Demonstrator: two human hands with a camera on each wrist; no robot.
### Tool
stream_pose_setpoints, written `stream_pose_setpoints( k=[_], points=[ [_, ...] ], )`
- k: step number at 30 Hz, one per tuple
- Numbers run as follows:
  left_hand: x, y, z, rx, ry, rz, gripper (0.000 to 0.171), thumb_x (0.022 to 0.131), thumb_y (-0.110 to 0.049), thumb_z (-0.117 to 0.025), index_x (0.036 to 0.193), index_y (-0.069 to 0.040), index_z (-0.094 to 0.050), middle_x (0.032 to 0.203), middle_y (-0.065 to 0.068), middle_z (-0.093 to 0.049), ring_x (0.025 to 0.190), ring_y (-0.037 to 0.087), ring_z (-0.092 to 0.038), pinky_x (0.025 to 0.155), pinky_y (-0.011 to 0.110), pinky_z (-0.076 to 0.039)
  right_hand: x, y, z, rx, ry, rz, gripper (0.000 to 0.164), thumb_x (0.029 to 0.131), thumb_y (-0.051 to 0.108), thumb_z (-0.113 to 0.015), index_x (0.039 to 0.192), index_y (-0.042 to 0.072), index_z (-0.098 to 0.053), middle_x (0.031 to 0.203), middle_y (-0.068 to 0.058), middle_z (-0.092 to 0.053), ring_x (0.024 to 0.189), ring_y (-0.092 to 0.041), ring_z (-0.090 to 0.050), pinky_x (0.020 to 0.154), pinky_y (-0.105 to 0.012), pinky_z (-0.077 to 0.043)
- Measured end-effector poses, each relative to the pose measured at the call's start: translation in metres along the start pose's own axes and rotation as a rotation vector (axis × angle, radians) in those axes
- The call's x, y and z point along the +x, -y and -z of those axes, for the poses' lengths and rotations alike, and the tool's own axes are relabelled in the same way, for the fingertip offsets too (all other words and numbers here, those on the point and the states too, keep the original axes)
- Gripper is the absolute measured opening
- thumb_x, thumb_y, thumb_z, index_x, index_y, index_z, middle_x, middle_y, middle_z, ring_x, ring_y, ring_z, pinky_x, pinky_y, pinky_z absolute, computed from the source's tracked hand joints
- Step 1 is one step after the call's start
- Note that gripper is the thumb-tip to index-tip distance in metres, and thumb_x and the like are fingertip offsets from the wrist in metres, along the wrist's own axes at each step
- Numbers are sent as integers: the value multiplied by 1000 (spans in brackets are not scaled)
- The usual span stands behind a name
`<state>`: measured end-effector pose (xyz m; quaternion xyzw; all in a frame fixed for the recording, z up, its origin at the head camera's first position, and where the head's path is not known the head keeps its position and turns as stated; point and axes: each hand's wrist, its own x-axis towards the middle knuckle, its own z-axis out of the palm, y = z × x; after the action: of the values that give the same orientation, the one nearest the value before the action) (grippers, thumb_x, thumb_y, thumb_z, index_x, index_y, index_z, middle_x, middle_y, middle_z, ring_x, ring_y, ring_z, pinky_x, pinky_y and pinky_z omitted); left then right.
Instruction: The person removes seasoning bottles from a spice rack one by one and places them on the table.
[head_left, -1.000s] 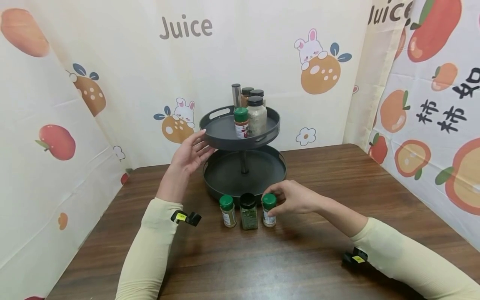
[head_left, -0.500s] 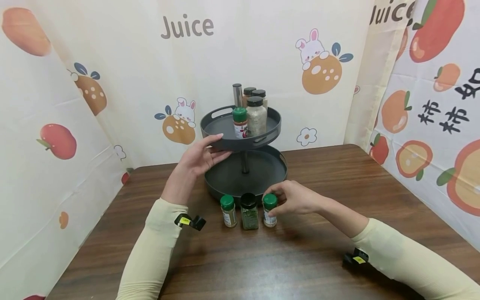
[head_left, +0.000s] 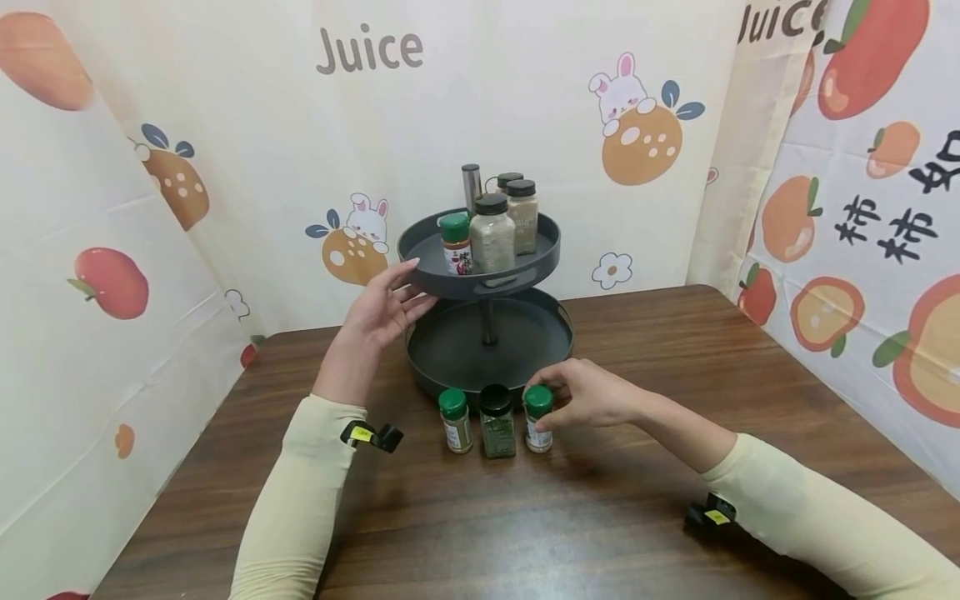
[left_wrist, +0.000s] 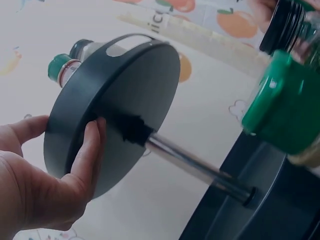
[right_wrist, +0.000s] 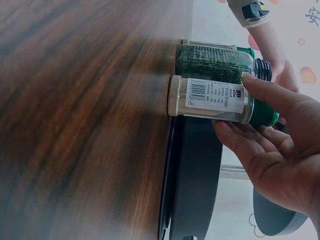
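My left hand (head_left: 378, 312) holds the rim of the upper tray (left_wrist: 75, 115) of a dark two-tier turntable, thumb at its edge and fingers on the underside. My right hand (head_left: 600, 396) pinches a green-capped spice jar (right_wrist: 215, 97) between thumb and fingers; it stands upright on the table. Beside that jar stand a black-capped jar of green flakes (head_left: 498, 425) and another green-capped jar (head_left: 456, 423). On the upper tray are a red-labelled, green-capped jar (head_left: 456, 246), a large black-capped jar (head_left: 492, 237), a tan-filled jar (head_left: 522, 218) and another black-capped jar, partly hidden behind.
The lower tray (head_left: 517, 342) sits on the brown wooden table (head_left: 480, 525), right behind the row of jars. A metal post (left_wrist: 200, 165) joins the two tiers. Printed curtains (head_left: 525, 100) hang behind and at both sides.
The upper tray has turned, carrying its jars leftward at the front. My left hand moved right along the rim, then back left. My right hand stays at the green-capped spice jar.
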<state>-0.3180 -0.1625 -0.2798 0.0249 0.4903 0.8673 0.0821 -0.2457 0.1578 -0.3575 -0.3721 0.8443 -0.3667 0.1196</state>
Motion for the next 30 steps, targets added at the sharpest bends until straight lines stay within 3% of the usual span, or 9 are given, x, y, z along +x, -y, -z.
stream_pose_setpoints(
  k=[7,16,22,30],
  points=[
    [2,-4,6,22,-62,-20,62,87,-31,-75,139,-7,-50,121,12,-65,108,28,-65,78,34,-63,0,2,0,5,3,-1,42,80,24,-82,117,11,-67,99,3,-72,87,-9,-70,77,-27,-62],
    [-2,-4,1,55,5,-2,77,88,-30,-75,150,-10,-34,133,14,-52,111,29,-62,90,40,-56,0,1,-1,9,4,-5,40,80,25,-82,116,13,-67,97,2,-72,85,-9,-70,75,-27,-62],
    [-4,-5,-1,43,30,-5,82,89,-25,-74,155,-13,-27,135,16,-50,103,27,-67,88,40,-56,2,1,0,0,-1,14,40,80,26,-82,114,12,-67,97,1,-71,85,-10,-69,76,-29,-62],
    [-4,-3,0,35,25,0,74,89,-23,-73,151,-14,-33,136,16,-50,103,28,-67,83,38,-60,1,2,0,16,12,5,44,80,28,-82,118,11,-67,103,1,-71,87,-9,-69,77,-29,-62]
  ],
)
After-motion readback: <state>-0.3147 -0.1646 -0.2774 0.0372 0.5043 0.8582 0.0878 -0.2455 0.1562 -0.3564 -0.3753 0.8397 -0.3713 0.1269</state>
